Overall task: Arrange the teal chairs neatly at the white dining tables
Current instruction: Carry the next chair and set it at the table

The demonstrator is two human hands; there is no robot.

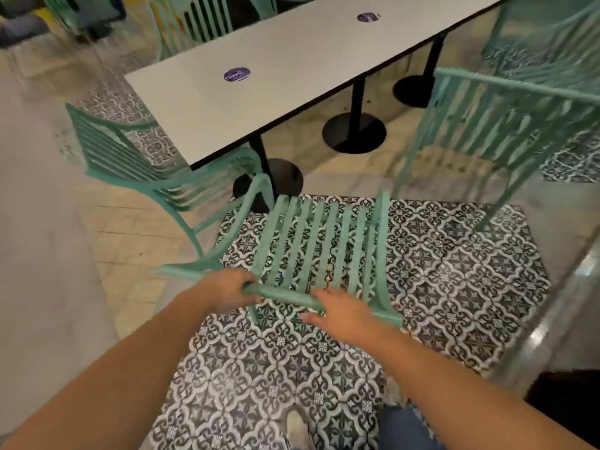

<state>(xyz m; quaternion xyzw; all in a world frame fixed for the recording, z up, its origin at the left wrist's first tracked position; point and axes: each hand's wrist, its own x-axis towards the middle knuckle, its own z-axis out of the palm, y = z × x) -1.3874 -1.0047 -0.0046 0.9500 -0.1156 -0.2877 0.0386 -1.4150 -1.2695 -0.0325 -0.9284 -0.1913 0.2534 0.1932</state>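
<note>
A teal slatted chair [311,241] stands in front of me on the patterned tiles, facing the near end of the long white table [276,79]. My left hand [227,289] is closed around the chair's top back rail. My right hand [341,311] rests on the same rail further right, its fingers curled over it. Another teal chair [130,157] sits at the table's left corner, partly tucked under. A third teal chair [506,125] stands to the right, its back toward me.
More teal chairs [191,24] stand beyond the table at the far side and at the top right. Black round table bases [354,133] sit on the floor under the table. Two purple round stickers [237,74] lie on the tabletop. My shoe and jeans show at the bottom.
</note>
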